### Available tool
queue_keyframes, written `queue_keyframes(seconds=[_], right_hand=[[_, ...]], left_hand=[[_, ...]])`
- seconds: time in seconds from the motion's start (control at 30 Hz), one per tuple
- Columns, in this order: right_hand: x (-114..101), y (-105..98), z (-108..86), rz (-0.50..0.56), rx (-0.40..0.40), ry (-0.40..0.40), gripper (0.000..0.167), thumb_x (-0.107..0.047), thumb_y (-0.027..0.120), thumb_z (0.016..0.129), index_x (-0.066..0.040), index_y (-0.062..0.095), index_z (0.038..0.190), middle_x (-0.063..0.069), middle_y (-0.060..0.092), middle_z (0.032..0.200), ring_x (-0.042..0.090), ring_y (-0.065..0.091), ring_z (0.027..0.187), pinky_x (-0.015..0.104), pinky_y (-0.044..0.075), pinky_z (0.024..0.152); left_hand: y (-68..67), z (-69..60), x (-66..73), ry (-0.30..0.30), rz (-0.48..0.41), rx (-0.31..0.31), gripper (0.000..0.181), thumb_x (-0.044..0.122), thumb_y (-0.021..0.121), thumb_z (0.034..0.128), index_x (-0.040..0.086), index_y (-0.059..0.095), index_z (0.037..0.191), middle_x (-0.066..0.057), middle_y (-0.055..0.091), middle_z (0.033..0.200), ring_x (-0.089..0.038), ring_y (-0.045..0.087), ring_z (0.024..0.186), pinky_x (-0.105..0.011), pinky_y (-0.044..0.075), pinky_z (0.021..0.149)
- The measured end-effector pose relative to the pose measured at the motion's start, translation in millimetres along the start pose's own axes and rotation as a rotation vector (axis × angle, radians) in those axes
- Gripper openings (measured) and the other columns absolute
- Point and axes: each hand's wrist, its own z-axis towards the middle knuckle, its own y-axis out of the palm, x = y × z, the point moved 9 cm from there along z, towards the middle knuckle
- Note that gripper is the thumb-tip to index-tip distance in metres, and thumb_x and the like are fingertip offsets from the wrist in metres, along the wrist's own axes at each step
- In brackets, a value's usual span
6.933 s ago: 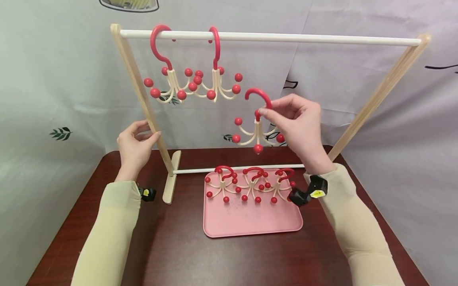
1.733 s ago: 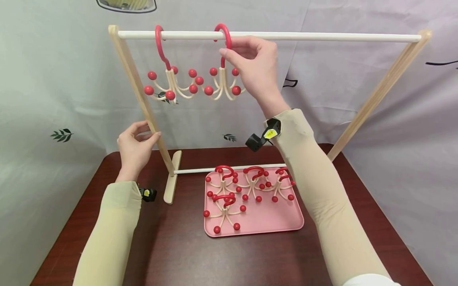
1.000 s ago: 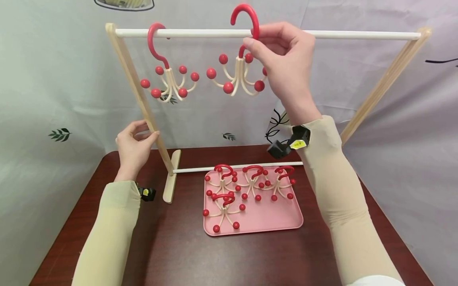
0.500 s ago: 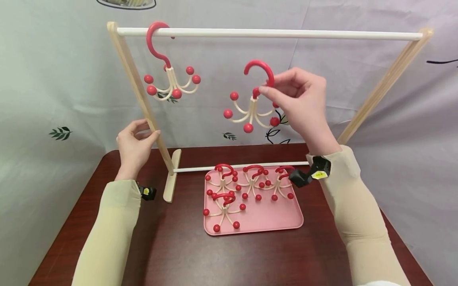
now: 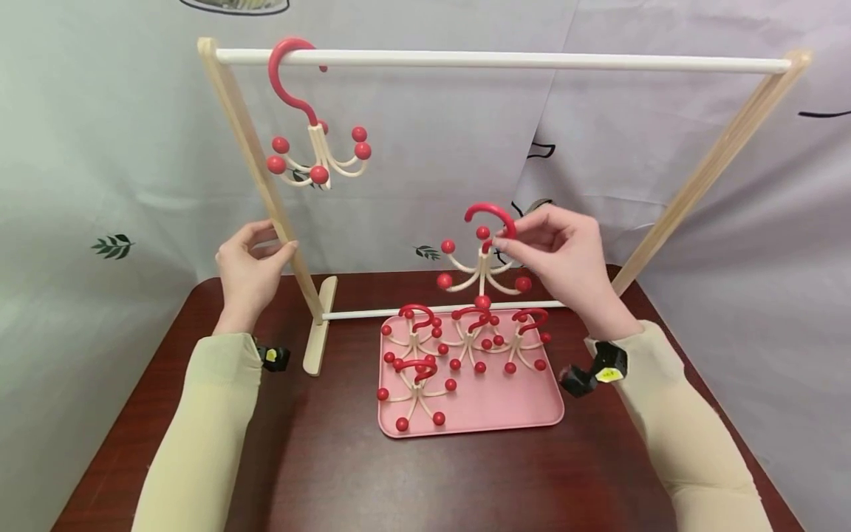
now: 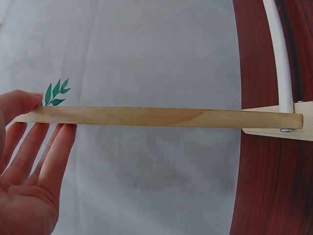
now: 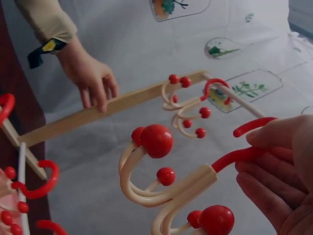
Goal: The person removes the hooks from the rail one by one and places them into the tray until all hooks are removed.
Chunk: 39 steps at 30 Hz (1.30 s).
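My right hand [image 5: 561, 255] pinches the red hook of a multi-arm hanger [image 5: 483, 270], cream with red ball tips, in front of the rack and just above the back of the pink tray [image 5: 492, 403]. In the right wrist view this hanger [image 7: 190, 186] fills the middle, its hook between thumb and fingers. My left hand [image 5: 251, 270] holds the rack's left wooden post [image 5: 246, 140]; in the left wrist view the thumb lies on one side of the post [image 6: 146, 116] and the fingers on the other. One hanger [image 5: 318, 151] hangs near the left end of the white rail [image 5: 499, 60].
Several similar hangers lie on the tray: three along its back, one hanger [image 5: 417, 391] at front left. The rack's lower bar [image 5: 362, 315] runs behind the tray, and its right post [image 5: 711, 174] slants at the right. Everything stands on a dark red-brown table [image 5: 346, 473].
My right hand has put one hanger on the tray's front left, then lifted a second off the rail and brought it down toward the tray. The left hand stays on the post.
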Motion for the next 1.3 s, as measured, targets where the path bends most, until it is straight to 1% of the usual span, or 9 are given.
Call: queue_keyframes(seconds=[0.13,0.23,0.43,0.53,0.57,0.73,0.8,1.0,1.3], right_hand=[[17,9,-23.3,0.045,-0.051,0.052,0.014,0.0,0.083,0.084,0.001,0.074,0.094,0.013,0.075,0.089,0.023,0.075,0.079,0.028,0.06,0.064],[30,14,-42.8,0.071,-0.068,0.09,0.013,0.004,0.082,0.084,0.003,0.073,0.093,0.014,0.074,0.091,0.025,0.076,0.083,0.032,0.061,0.071],[48,15,-73.2,0.067,-0.077,0.122,0.016,0.01,0.081,0.081,0.003,0.073,0.094,0.016,0.072,0.092,0.024,0.075,0.08,0.033,0.061,0.071],[52,15,-83.7,0.077,-0.095,0.121,0.018,0.012,0.081,0.08,0.004,0.072,0.094,0.017,0.072,0.091,0.023,0.075,0.079,0.033,0.061,0.069],[54,16,-87.1,0.081,-0.102,0.122,0.018,0.013,0.081,0.08,0.004,0.072,0.093,0.017,0.072,0.091,0.023,0.075,0.079,0.031,0.061,0.067],[62,22,-104.6,0.126,-0.149,0.134,0.021,0.014,0.081,0.079,0.001,0.072,0.093,0.015,0.071,0.09,0.023,0.075,0.078,0.032,0.061,0.066],[68,25,-111.9,0.147,-0.17,0.148,0.02,0.014,0.08,0.079,0.002,0.071,0.093,0.015,0.07,0.089,0.022,0.075,0.078,0.035,0.062,0.069],[89,33,-132.5,0.167,-0.208,0.209,0.019,0.012,0.08,0.081,0.003,0.071,0.094,0.014,0.071,0.089,0.021,0.074,0.08,0.037,0.061,0.075],[110,40,-145.2,0.188,-0.22,0.251,0.018,0.01,0.081,0.081,0.004,0.071,0.096,0.018,0.071,0.091,0.019,0.074,0.081,0.037,0.061,0.076]], left_hand=[[1.2,-1.2,-1.1,0.001,-0.003,0.0,0.043,0.025,0.081,0.0896,0.012,0.069,0.129,-0.009,0.071,0.116,-0.016,0.071,0.1,-0.02,0.057,0.076],[2.2,-1.8,-0.9,0.014,-0.006,0.001,0.041,0.024,0.08,0.09,0.011,0.07,0.128,-0.008,0.071,0.116,-0.016,0.072,0.099,-0.019,0.056,0.076],[1.7,-0.8,-1.9,0.007,-0.006,0.003,0.042,0.024,0.081,0.0893,0.012,0.07,0.128,-0.009,0.071,0.115,-0.015,0.072,0.099,-0.018,0.056,0.073],[1.2,0.0,-3.1,-0.004,-0.006,0.003,0.044,0.024,0.081,0.0889,0.013,0.07,0.129,-0.009,0.071,0.116,-0.015,0.071,0.099,-0.017,0.056,0.073],[1.3,-0.1,-3.0,-0.004,-0.007,0.003,0.043,0.024,0.081,0.089,0.013,0.07,0.129,-0.009,0.071,0.116,-0.015,0.071,0.099,-0.017,0.055,0.073],[1.5,-0.8,-1.6,0.002,-0.01,0.005,0.042,0.023,0.081,0.0893,0.014,0.07,0.129,-0.007,0.072,0.115,-0.015,0.072,0.099,-0.017,0.056,0.073],[1.2,-0.6,-1.3,0.004,-0.009,0.008,0.043,0.023,0.081,0.0891,0.014,0.07,0.129,-0.008,0.072,0.115,-0.015,0.072,0.099,-0.017,0.056,0.073],[0.5,-0.6,0.4,0.01,-0.012,0.009,0.042,0.023,0.081,0.089,0.013,0.07,0.129,-0.009,0.071,0.115,-0.015,0.072,0.098,-0.017,0.056,0.072],[0.2,-1.2,2.1,0.018,-0.005,0.015,0.041,0.023,0.08,0.0899,0.011,0.07,0.128,-0.008,0.072,0.115,-0.015,0.072,0.099,-0.019,0.056,0.076]])
